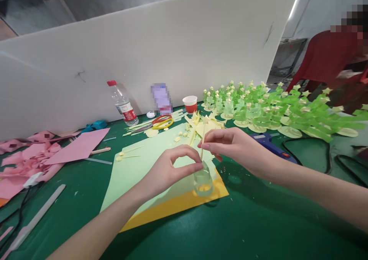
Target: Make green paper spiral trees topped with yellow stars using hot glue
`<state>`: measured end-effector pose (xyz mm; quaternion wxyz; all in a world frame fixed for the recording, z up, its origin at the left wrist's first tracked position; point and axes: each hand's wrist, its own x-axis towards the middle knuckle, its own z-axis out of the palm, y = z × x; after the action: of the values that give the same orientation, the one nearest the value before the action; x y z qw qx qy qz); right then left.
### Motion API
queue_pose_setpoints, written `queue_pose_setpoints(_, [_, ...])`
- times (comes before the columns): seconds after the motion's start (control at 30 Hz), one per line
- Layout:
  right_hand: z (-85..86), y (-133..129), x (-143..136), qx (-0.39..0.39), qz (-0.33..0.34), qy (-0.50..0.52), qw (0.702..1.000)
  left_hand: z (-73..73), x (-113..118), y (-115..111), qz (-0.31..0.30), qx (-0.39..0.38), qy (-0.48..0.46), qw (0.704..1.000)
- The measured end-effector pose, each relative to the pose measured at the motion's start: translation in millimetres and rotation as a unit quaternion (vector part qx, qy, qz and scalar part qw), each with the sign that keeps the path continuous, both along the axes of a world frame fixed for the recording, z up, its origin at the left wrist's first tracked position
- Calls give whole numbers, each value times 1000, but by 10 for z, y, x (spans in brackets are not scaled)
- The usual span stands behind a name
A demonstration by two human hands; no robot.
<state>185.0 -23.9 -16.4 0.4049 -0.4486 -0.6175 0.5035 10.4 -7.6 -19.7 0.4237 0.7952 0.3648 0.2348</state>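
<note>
My right hand [227, 142] is closed in a pinch on a thin pale stick [202, 135], which stands nearly upright with a small cream paper star [206, 119] at its top. Beside its lower part, the thumb and fingertips of my left hand [179, 163] pinch the upper end of a pale green paper strip [202, 181]. That strip curls in loops below my fingers, above the yellow sheet [172, 210]. Whether the strip touches the stick is hidden by my fingers. A light green sheet [138, 183] lies under my left hand.
Several green spiral paper plants with stars [258, 106] stand at the back right. A blue glue gun [273, 147] lies near my right forearm. Scissors [161, 122], a paper cup [190, 104], a water bottle [123, 104] and a phone [161, 99] sit by the white board. Pink paper [80, 147] is left.
</note>
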Motion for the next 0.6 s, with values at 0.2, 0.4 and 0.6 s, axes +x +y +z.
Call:
queue_pose_setpoints(0.2, [-8,-8,-13,2,26,-80,996,5,-26,-7,51,21,-40,998])
queue_pose_setpoints(0.4, [-48,1,-9,21,59,-113,992,15,-32,-17,50,1,-78,996])
queue_pose_setpoints(0.6, [-66,8,-20,32,61,-115,991,5,-6,-26,30,-25,-112,993])
